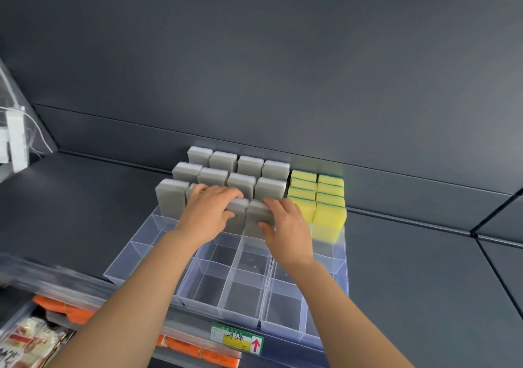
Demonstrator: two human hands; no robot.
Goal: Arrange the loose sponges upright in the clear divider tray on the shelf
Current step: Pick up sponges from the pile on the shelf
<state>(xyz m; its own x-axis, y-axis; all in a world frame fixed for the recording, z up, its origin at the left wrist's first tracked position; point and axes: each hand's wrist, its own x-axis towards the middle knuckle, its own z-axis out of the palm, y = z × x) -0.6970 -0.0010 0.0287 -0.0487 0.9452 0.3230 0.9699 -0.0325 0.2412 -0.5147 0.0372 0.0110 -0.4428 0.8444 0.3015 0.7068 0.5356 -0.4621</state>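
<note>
A clear divider tray sits on the dark shelf, its front compartments bare. Several grey sponges stand upright in its rear rows, with several yellow sponges upright in the two right columns. My left hand grips the top of a grey sponge standing in the front grey row. Just to the right, my right hand holds the neighbouring grey sponge, thumb on its front face and fingers over its top.
The dark shelf stretches on both sides of the tray, backed by a grey wall panel. A price label hangs on the shelf's front edge. Packaged goods and orange items lie on the lower shelf at bottom left.
</note>
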